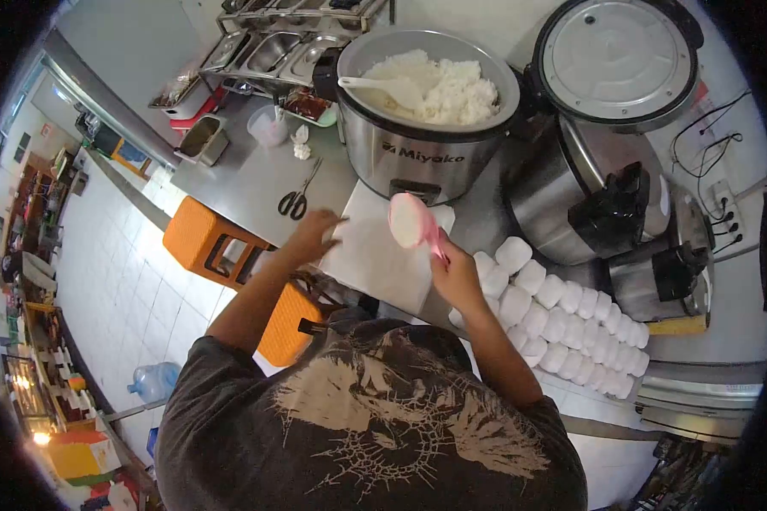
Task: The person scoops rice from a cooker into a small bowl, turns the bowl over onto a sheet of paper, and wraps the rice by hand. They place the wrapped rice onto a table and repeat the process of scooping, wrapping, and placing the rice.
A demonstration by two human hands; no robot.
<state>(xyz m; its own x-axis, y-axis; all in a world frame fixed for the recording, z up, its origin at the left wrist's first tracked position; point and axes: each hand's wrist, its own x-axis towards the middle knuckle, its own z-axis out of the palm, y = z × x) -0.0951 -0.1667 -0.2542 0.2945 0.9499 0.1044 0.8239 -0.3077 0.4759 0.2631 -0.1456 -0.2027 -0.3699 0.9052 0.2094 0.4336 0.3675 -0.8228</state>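
My right hand (457, 277) is wrapped round the handle of a pink scoop (412, 223), whose bowl holds packed white rice. Below the scoop lie sheets of white paper (375, 260) on the counter. At the left edge of the paper, my left hand (317, 236) has its fingers apart and holds nothing. Black-handled scissors (298, 196) lie just beyond it. Behind the paper stands a large open cooker (405, 157), full of white rice (439, 85), with a white paddle (375, 85) resting in it.
Rows of white wrapped bundles (562, 324) are at the right. More steel cookers (562, 196) and a round lid (618, 60) stand behind them. Metal trays (273, 51) and a plastic cup (268, 128) are at the back left. Orange stools (200, 234) stand beside the counter.
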